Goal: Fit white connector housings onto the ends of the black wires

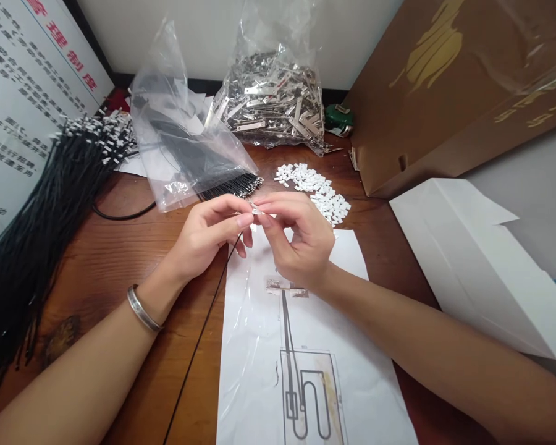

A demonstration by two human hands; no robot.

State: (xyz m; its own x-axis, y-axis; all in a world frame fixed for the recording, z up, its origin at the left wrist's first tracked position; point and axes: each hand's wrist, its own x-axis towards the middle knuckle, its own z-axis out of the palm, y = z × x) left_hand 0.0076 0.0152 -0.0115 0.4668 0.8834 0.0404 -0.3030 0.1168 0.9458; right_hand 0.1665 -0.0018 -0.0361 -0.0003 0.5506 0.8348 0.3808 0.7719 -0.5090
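Observation:
My left hand (208, 235) pinches a thin black wire (197, 349) near its end, and the rest of it runs down past the front edge of view. Fingertips of my right hand (303, 238) are closed on a small white connector piece (256, 211), which meets the wire end between both hands. My fingers partly hide the join, so I cannot tell how far the wire sits in it. Just behind my right hand lies a pile of white connector pieces (331, 204). Beyond my left hand, bundled black wires (231, 186) stick out of a clear bag (167, 167).
A printed drawing sheet (254, 371) lies under my hands. Black wires with white ends (37, 216) are heaped at left. Behind stand a bag of metal strips (273, 102) and a green tape measure (338, 117). A brown box (445, 93) and white carton (472, 259) flank the right.

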